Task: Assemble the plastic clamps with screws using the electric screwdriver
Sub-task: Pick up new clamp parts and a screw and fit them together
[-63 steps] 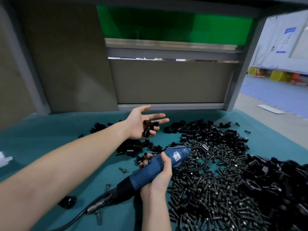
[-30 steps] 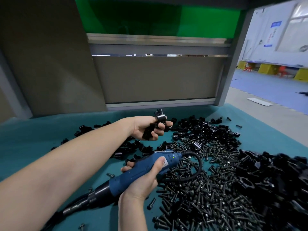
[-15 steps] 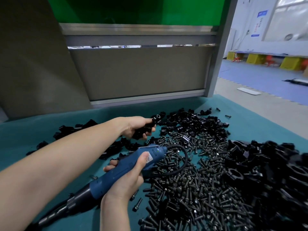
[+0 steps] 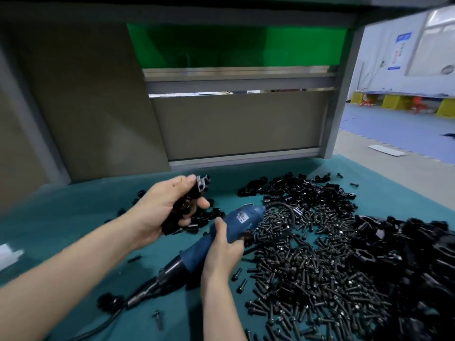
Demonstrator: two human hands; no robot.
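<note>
My left hand (image 4: 160,210) is raised above the teal table and grips several black plastic clamp pieces (image 4: 194,195); one piece sticks out past my fingertips. My right hand (image 4: 222,252) holds the blue electric screwdriver (image 4: 221,232) by its body, low over the table, with its tip pointing at the heap of black screws (image 4: 307,267). The screwdriver's black cable (image 4: 138,296) runs off toward the lower left. More black clamps (image 4: 398,244) are piled at the right.
The teal table mat (image 4: 73,217) ends at a grey back panel (image 4: 234,126) and a metal post (image 4: 337,99). Loose clamps (image 4: 204,217) lie under my left hand. Stray screws (image 4: 157,318) sit near the front. A white object (image 4: 9,254) lies at the left edge.
My left hand closed on the clamp pieces, dipped toward the pile, then lifted and drew back toward me. The right hand kept its hold on the screwdriver. My view tilted up.
</note>
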